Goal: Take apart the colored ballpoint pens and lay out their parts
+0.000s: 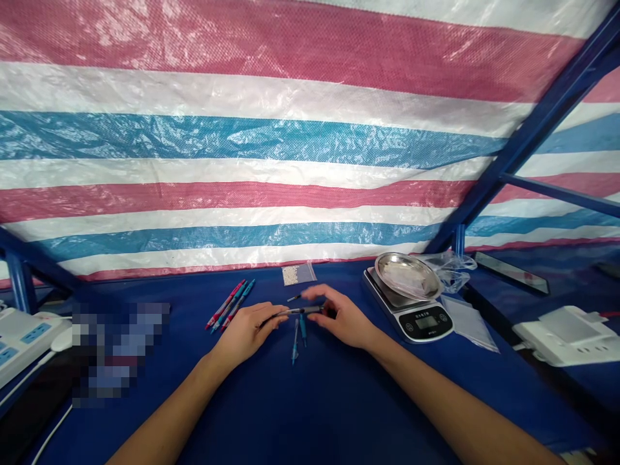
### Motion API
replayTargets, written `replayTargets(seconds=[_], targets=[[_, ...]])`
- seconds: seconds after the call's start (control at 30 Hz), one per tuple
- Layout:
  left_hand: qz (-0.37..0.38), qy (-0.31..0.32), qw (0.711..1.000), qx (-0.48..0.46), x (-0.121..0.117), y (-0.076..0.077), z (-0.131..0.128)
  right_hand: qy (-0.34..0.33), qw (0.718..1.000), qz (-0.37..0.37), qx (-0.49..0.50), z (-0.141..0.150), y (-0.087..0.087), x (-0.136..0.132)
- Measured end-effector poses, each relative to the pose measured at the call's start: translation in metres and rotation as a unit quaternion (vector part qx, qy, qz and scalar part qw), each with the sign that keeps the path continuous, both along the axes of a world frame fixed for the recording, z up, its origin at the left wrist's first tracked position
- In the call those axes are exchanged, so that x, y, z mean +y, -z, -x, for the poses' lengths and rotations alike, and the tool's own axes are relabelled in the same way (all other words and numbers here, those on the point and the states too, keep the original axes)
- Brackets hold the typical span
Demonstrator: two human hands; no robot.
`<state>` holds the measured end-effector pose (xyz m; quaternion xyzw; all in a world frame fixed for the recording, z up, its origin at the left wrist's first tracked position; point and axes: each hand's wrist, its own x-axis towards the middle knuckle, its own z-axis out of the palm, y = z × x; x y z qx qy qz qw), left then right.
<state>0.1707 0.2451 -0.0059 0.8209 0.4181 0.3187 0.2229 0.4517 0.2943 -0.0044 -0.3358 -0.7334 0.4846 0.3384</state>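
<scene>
Three pens (230, 303) on the blue tabletop (329, 413), your left hand (245, 332) closed on a pen barrel (303, 310) held up, two loose pen parts (296, 340) just below, your right hand (340, 316) pinching the barrel's other end, a steel dish (407, 274) on a kitchen scale (409, 323)

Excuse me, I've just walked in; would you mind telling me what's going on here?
A person is holding a slim dark pen between the left hand and the right hand. Two blue pen parts lie on the blue table just below the hands. Three pens lie to the left, a small bag of white bits lies ahead, and a digital scale with a metal dish stands to the right.
</scene>
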Motion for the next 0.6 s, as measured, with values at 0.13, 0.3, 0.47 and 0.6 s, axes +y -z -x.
replayTargets(seconds=[0.13,0.3,0.47,0.6], targets=[[0.014,-0.005,1.0,0.001,0.0,-0.003,0.0,-0.01,0.999,0.029,0.017,-0.001,0.001,0.001],[0.041,-0.039,0.998,0.025,0.0,-0.01,-0.003,0.047,0.999,0.015,0.002,-0.003,0.005,0.007],[0.055,-0.086,0.994,0.048,0.002,-0.012,-0.001,0.162,0.986,0.009,0.044,-0.008,0.007,0.018],[0.027,-0.1,0.992,0.067,0.002,-0.01,0.0,0.181,0.983,0.005,0.023,-0.011,0.011,0.023]])
